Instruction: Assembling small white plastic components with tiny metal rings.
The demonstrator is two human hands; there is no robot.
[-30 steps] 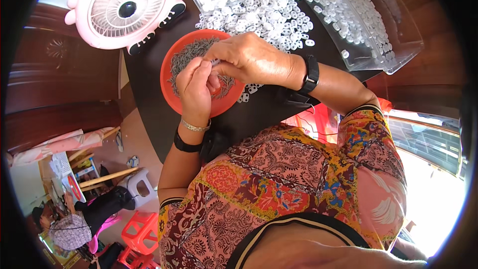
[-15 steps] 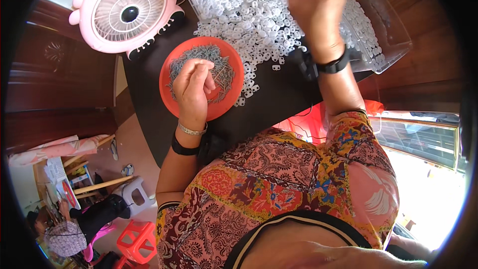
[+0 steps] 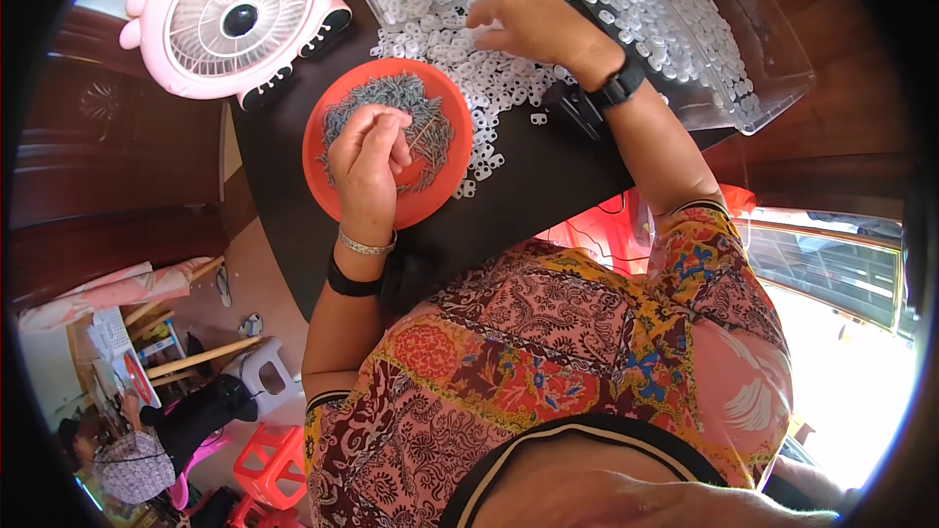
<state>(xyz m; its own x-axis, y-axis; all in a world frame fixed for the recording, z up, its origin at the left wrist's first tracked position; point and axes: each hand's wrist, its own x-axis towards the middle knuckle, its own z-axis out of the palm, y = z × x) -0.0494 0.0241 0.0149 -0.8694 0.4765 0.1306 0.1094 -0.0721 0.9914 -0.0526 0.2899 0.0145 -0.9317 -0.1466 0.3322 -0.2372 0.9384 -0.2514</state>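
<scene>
Head view: over the red bowl (image 3: 430,201) of slender grey pieces (image 3: 391,92), left hand (image 3: 366,162), curled, cannot tell whether holding anything; well apart, beyond and right of the bowl, right hand (image 3: 540,31), loosely spread above white 2-hole pieces (image 3: 489,70).

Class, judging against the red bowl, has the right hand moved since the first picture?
Yes: away from the red bowl, forward and rightward; the right hand is now over the white pieces.

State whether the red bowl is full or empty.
Partly full: small grey pieces heap inside the red bowl, while bare red bottom shows beside the left hand.
</scene>
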